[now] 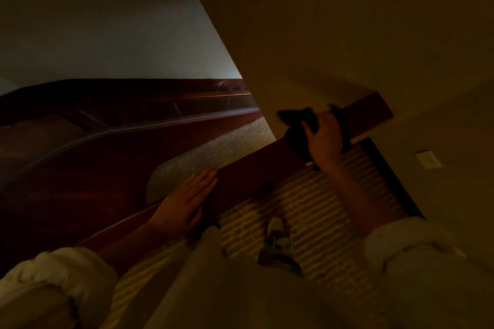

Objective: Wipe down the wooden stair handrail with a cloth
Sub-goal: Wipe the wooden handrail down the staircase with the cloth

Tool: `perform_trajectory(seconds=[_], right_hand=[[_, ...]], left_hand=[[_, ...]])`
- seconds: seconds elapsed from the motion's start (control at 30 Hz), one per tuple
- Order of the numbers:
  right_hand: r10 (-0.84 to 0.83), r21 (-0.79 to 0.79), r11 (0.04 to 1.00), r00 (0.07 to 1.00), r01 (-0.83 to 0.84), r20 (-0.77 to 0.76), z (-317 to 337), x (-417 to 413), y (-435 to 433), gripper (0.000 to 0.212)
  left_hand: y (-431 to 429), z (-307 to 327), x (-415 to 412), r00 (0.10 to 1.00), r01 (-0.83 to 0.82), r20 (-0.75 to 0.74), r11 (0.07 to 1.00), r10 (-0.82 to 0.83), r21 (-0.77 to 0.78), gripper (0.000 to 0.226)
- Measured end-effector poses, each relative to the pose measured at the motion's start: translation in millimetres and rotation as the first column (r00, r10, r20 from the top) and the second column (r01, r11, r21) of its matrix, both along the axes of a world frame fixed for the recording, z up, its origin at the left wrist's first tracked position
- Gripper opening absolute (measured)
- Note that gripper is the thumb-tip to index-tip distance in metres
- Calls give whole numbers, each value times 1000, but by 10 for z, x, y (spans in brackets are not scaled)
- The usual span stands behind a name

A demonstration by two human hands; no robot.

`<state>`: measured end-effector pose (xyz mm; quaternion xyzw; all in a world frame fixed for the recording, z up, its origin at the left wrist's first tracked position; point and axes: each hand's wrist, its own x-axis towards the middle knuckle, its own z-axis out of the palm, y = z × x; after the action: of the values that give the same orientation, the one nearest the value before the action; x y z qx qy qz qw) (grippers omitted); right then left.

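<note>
Atop the rigid dark-red wooden handrail [262, 168], right hand [324, 139] fingers clench a soft dark cloth [295, 121]; left hand [184, 203] rests flat, fingers straight.

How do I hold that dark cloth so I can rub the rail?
Take the cloth at its middle, coming from above with your palm down, as the right hand does. It seems to lie draped over the flat top of the rail, so pressing down from above probably keeps it against the wood.
</note>
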<state>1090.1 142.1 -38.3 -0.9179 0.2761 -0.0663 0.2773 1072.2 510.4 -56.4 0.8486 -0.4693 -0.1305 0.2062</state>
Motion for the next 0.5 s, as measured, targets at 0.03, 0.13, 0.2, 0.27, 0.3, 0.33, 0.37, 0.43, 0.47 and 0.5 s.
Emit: perform_trajectory(seconds=[0.03, 0.13, 0.2, 0.27, 0.3, 0.33, 0.37, 0.43, 0.47, 0.5], right_hand=[[-91, -5, 996, 996, 91, 11, -37, 7, -161, 53], [-148, 22, 989, 988, 147, 54, -124, -45, 117, 58], [61, 57, 996, 991, -68, 117, -168, -198, 441, 51], [343, -14, 939, 930, -345, 133, -292, -367, 427, 49], [375, -20, 926, 916, -376, 142, -325, -361, 224, 50], [312, 1, 949, 938, -316, 148, -326, -313, 14, 50], [198, 27, 978, 968, -205, 154, -319, -242, -213, 49], [-79, 33, 997, 984, 75, 157, -269, -58, -613, 50], [-187, 20, 982, 972, 186, 143, -261, 31, -773, 51], [-264, 19, 964, 955, 264, 137, -262, 96, -843, 52]], left_hand=[[-96, 30, -5, 1000, 22, -3, 1000, -22, -18, 60], [-668, 108, 58, 997, 58, -38, 994, -62, -97, 59], [-1170, 107, 184, 999, 29, -29, 994, -32, -103, 58], [-1617, 81, 338, 999, 35, -5, 993, -36, -109, 55], [-1782, 51, 395, 998, 63, 12, 993, -62, -104, 54], [-1888, 30, 433, 996, 86, 33, 992, -83, -88, 54], [-1950, -8, 462, 994, 98, 54, 993, -95, -60, 55], [-1974, -71, 487, 992, 118, 61, 992, -115, -40, 56], [-1985, -93, 505, 991, 125, 57, 991, -122, -50, 55], [-1984, -97, 526, 990, 129, 64, 990, -125, -59, 54]])
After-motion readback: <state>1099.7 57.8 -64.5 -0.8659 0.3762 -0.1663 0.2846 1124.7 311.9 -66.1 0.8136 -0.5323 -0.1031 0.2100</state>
